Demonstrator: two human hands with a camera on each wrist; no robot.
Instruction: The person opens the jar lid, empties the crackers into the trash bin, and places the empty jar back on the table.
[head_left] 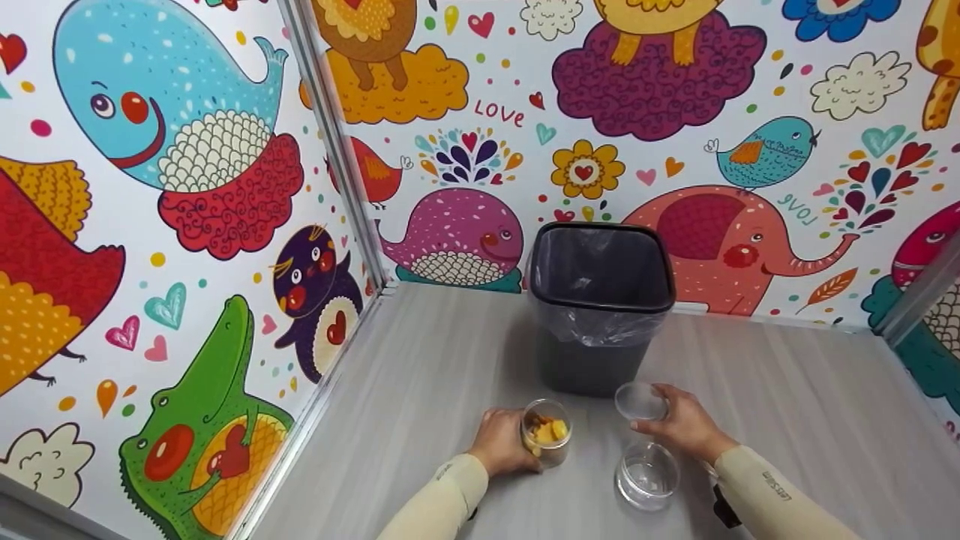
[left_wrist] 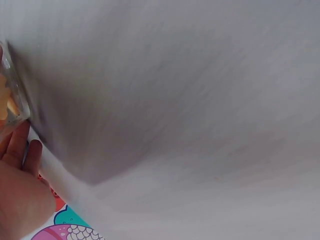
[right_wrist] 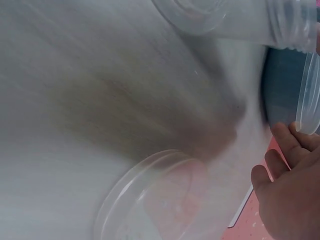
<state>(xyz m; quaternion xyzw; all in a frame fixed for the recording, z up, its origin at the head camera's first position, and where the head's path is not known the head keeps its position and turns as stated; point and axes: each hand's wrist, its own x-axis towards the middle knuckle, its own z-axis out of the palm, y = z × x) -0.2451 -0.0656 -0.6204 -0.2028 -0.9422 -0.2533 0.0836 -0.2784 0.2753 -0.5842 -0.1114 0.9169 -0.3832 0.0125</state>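
My left hand (head_left: 501, 442) grips a clear plastic jar (head_left: 555, 454) from its left side; yellow-orange pieces (head_left: 547, 430) fill part of it. In the left wrist view only an edge of that jar shows, beside the fingers (left_wrist: 18, 145). My right hand (head_left: 686, 424) pinches a clear round lid (head_left: 640, 402) by its rim, raised and tilted. Just below that lid, a second clear jar (head_left: 646, 480) stands uncapped on the table, with no pieces visible inside. Another clear lid (right_wrist: 150, 205) lies on the table near the right wrist, mostly hidden by the arm in the head view.
A dark grey bin (head_left: 592, 360) lined with a clear bag stands behind the jars, close to the back wall. Walls with cartoon animal prints (head_left: 465, 232) border the grey wood-grain table (head_left: 420, 360) at the left, back and right.
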